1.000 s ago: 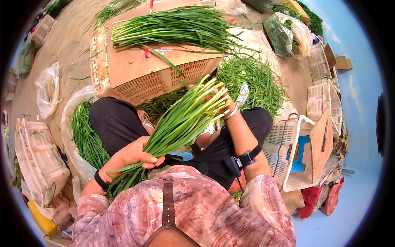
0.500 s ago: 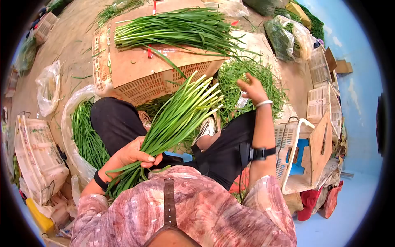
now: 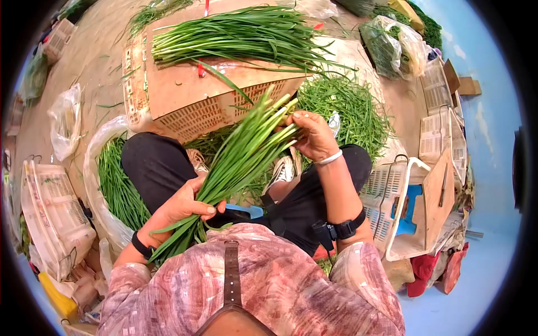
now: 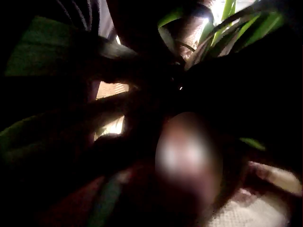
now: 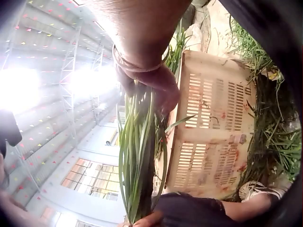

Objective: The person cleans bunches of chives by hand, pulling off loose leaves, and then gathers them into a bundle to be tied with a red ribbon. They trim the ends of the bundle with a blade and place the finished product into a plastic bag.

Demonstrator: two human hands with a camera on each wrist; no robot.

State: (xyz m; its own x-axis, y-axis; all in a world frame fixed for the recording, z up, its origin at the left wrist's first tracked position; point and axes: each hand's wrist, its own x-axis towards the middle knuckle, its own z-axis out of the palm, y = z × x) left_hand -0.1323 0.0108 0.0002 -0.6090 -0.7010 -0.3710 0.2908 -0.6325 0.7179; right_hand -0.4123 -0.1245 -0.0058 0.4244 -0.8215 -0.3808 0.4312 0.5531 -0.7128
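My left hand [image 3: 189,203] grips a bunch of garlic chives [image 3: 238,162] around its leafy part, thumb across the top. The bunch slants over my lap, pale stem ends up and to the right, leaf tips hanging by the left wrist. At those stem ends my right hand [image 3: 315,136] pinches some stems between thumb and curled fingers. In the right wrist view the right hand [image 5: 158,87] covers the top of the bunch [image 5: 137,156], hiding the pinched stems. The left wrist view is mostly dark, with some leaves [image 4: 270,26] near its top.
Ahead, an upturned plastic crate [image 3: 224,109] with a board on top bears a larger heap of garlic chives [image 3: 241,36]. Loose trimmings [image 3: 347,109] lie on the ground to its right. A plastic-lined container of chives [image 3: 117,179] stands at left; more crates [image 3: 56,213] flank both sides.
The right hand left the stem ends, swung right over the loose trimmings with fingers spread, and came back to the stems. The left hand keeps its grip on the bunch.
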